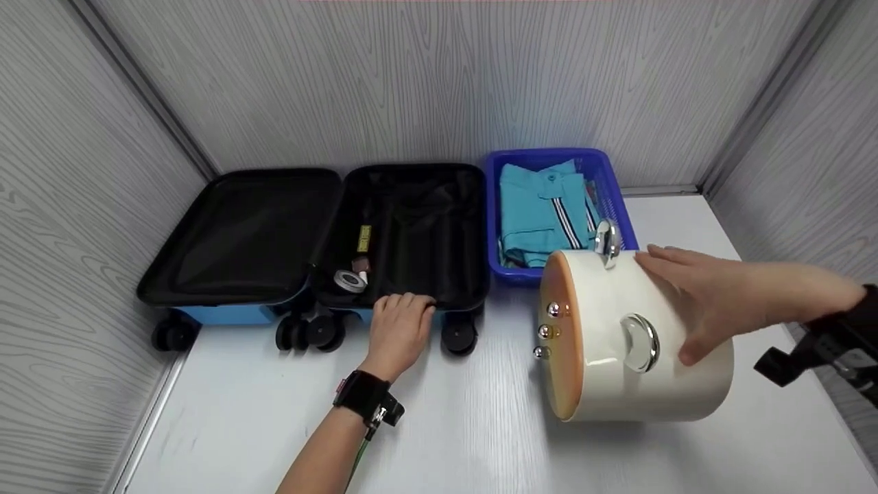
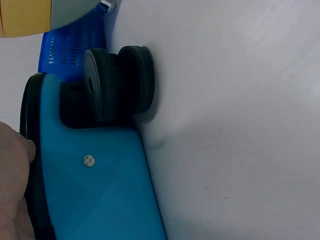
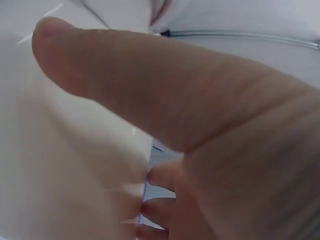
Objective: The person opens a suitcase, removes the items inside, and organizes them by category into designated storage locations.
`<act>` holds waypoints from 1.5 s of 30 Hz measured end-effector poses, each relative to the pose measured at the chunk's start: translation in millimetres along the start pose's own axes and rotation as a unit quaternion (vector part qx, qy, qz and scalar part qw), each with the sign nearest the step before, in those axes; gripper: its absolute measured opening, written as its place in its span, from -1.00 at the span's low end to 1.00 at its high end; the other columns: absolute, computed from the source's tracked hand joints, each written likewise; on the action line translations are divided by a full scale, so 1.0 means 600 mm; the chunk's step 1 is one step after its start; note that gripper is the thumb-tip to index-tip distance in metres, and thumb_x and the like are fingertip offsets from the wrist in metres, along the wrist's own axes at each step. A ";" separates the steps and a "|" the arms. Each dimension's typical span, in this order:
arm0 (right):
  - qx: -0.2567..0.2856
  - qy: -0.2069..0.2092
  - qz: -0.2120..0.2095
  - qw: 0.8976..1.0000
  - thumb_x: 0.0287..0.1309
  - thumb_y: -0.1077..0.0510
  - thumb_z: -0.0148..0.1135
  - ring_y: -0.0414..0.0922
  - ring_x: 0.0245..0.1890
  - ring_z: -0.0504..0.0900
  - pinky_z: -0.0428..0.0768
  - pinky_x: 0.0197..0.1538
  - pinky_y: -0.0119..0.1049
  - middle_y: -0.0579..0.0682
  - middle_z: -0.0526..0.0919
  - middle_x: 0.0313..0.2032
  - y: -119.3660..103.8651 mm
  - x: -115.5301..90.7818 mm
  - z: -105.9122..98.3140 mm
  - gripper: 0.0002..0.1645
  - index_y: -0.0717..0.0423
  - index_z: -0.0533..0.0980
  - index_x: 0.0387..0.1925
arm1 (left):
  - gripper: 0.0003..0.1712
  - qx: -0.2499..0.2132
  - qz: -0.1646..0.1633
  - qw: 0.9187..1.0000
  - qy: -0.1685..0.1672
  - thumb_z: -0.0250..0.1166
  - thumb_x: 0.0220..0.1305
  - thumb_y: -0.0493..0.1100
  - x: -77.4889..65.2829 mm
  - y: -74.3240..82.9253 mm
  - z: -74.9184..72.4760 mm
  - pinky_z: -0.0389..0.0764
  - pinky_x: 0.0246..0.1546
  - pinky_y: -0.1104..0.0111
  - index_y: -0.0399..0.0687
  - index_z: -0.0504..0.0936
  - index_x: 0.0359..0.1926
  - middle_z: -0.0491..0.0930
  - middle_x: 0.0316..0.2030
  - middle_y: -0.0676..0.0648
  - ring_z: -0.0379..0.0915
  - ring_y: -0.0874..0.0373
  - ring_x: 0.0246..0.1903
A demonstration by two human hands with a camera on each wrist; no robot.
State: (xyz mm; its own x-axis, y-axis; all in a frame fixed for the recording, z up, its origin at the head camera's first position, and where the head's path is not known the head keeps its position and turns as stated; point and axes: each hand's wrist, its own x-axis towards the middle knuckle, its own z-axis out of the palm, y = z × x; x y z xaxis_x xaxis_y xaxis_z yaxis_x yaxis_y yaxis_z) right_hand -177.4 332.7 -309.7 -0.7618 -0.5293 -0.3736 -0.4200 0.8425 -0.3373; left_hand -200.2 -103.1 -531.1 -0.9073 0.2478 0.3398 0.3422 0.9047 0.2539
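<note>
My left hand (image 1: 398, 333) grips the near black rim of an opened blue suitcase (image 1: 432, 247), fingers over its edge. In the left wrist view the thumb (image 2: 17, 160) lies against that rim, above the blue shell (image 2: 100, 185). To the right, a cream drum-shaped case (image 1: 610, 391) lies on its side, its orange face (image 1: 561, 370) with chrome knobs turned left. My right hand (image 1: 713, 302) rests spread on its curved side, thumb extended and fingers beyond it. In the right wrist view the thumb (image 3: 140, 75) and several fingertips touch the cream surface (image 3: 55, 175).
The suitcase's other half (image 1: 247, 233) lies at left. A yellow label (image 1: 364, 239) and a white ring-shaped item (image 1: 350, 280) are inside the right half. Behind the case stands a blue basket (image 1: 610, 178) holding folded turquoise clothes (image 1: 531, 213). Grey walls surround the white surface.
</note>
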 end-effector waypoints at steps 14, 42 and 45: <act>-0.023 0.033 0.001 0.999 -0.50 -0.18 0.76 0.35 0.48 0.11 0.27 0.36 0.31 0.32 0.06 0.53 -0.003 -0.014 0.015 0.67 0.26 0.01 0.59 | -0.71 -0.124 0.000 0.992 0.025 0.25 0.47 -0.09 0.018 0.089 -0.019 0.35 0.33 0.11 0.02 0.68 0.13 0.61 0.11 -0.02 0.48 0.03 0.17; -0.020 0.026 0.002 0.999 -0.47 -0.23 0.73 0.34 0.50 0.05 0.23 0.37 0.33 0.31 0.02 0.55 -0.006 -0.013 0.012 0.68 0.25 -0.03 0.60 | -0.66 -0.423 0.040 0.905 -0.012 0.25 0.49 0.05 0.032 0.260 -0.045 0.55 0.01 0.44 0.09 0.67 0.16 0.61 0.01 0.16 0.52 0.38 -0.05; -0.022 0.025 0.002 0.999 -0.47 -0.22 0.74 0.34 0.50 0.05 0.23 0.38 0.32 0.31 0.02 0.55 -0.005 -0.013 0.013 0.69 0.27 -0.03 0.60 | -0.66 -0.424 0.048 0.905 0.003 0.24 0.50 0.06 0.028 0.248 -0.048 0.56 0.03 0.43 0.08 0.67 0.16 0.61 0.01 0.14 0.53 0.35 -0.04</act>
State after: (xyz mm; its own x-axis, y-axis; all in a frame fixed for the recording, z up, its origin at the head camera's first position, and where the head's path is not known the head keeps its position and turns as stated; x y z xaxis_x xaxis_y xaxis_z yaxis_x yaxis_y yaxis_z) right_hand -166.5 333.6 -312.7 -0.7875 -0.5204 -0.3303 -0.4368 0.8493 -0.2966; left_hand -157.7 25.9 -461.6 -0.8629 0.3078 0.4009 0.4861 0.2881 0.8251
